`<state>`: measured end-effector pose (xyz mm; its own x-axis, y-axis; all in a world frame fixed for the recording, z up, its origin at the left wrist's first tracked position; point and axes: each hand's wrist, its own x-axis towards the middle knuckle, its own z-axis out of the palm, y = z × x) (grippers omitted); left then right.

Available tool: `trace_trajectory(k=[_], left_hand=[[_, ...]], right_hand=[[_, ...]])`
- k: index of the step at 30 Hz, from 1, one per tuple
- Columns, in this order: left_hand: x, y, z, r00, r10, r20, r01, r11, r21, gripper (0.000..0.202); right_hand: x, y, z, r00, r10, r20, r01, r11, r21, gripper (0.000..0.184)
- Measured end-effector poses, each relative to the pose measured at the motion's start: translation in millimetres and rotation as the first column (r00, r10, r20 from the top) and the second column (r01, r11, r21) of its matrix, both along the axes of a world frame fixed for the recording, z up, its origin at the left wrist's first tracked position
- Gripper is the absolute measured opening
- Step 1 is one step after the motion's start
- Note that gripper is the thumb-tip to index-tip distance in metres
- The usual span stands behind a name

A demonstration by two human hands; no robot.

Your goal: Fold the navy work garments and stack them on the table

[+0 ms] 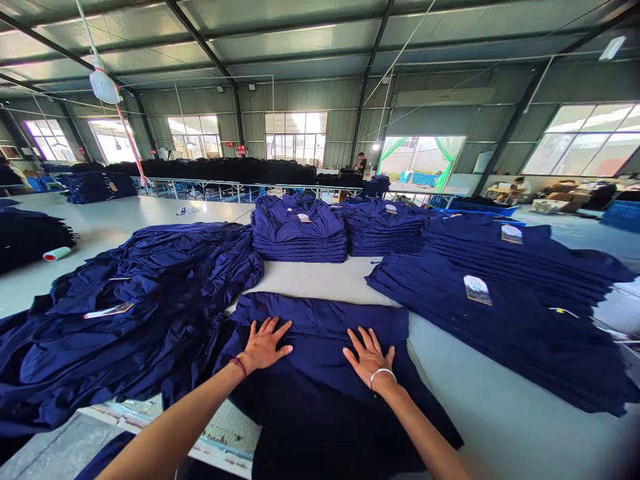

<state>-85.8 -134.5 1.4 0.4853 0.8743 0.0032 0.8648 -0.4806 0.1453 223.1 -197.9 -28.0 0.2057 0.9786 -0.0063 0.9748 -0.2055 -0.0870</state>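
Observation:
A navy blue garment (320, 360) is spread over the near edge of the table, its lower part hanging toward me. My left hand (266, 345) lies flat on its left side, fingers spread, a dark red bead bracelet at the wrist. On the right side rests my right hand (369, 358), also flat with fingers apart, wearing a silver bangle. Neither hand grips the cloth. A loose heap of navy garments (150, 300) touches the left side of the spread one. To the right lies a stack of navy garments with a paper tag (477, 290) on top.
Folded navy stacks (300, 230) stand beyond the spread garment on the pale table (315, 277). A green-white roll (57, 254) lies far left near a dark pile (30, 237). A person (360, 163) stands in the background, near a doorway with green curtains (447, 160).

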Motion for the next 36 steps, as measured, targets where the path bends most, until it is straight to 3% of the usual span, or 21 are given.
trace_trajectory(k=[3, 7, 13, 18, 22, 24, 26, 28, 31, 33, 36], left_hand=[[6, 2, -18.0, 0.999, 0.036, -0.002, -0.036, 0.999, -0.002, 0.062], [15, 30, -30.3, 0.996, 0.080, 0.028, -0.082, 0.995, 0.055, 0.057], [23, 80, -31.4, 0.994, 0.102, 0.031, -0.104, 0.992, 0.071, 0.056], [27, 92, -26.7, 0.993, 0.119, 0.004, -0.119, 0.992, 0.052, 0.056], [26, 78, -10.7, 0.995, 0.097, -0.009, -0.097, 0.995, 0.022, 0.056], [23, 61, -0.6, 0.997, -0.005, 0.078, 0.002, 0.999, 0.046, 0.049], [18, 39, 7.8, 0.960, -0.172, 0.220, 0.166, 0.985, 0.048, 0.041], [10, 13, 12.5, 0.885, -0.310, 0.348, 0.345, 0.938, -0.040, 0.034], [-5, -22, 12.0, 0.806, -0.409, 0.427, 0.531, 0.818, -0.220, 0.035], [-15, -39, 9.7, 0.778, -0.436, 0.452, 0.584, 0.768, -0.263, 0.038], [-27, -49, 10.6, 0.759, -0.402, 0.512, 0.597, 0.744, -0.301, 0.041]], right_hand=[[-6, 8, -7.1, 1.000, -0.018, -0.021, 0.016, 0.998, -0.055, 0.060], [-3, 39, -5.9, 1.000, -0.019, -0.010, 0.019, 0.999, -0.039, 0.059], [3, 89, -0.4, 1.000, -0.016, -0.013, 0.015, 0.999, -0.039, 0.060], [2, 103, 7.9, 1.000, -0.009, -0.021, 0.007, 0.998, -0.062, 0.060], [-5, 83, 21.5, 0.996, 0.043, -0.074, -0.043, 0.999, -0.007, 0.059], [-9, 59, 27.1, 0.973, 0.190, -0.134, -0.176, 0.979, 0.107, 0.056], [-14, 29, 30.1, 0.894, 0.387, -0.227, -0.342, 0.915, 0.214, 0.046], [-17, -2, 29.9, 0.787, 0.525, -0.325, -0.453, 0.848, 0.273, 0.030], [-18, -41, 23.1, 0.681, 0.589, -0.435, -0.544, 0.805, 0.237, 0.021], [-16, -57, 17.0, 0.658, 0.581, -0.480, -0.575, 0.798, 0.177, 0.020], [-11, -66, 13.7, 0.658, 0.552, -0.513, -0.571, 0.809, 0.138, 0.016]])
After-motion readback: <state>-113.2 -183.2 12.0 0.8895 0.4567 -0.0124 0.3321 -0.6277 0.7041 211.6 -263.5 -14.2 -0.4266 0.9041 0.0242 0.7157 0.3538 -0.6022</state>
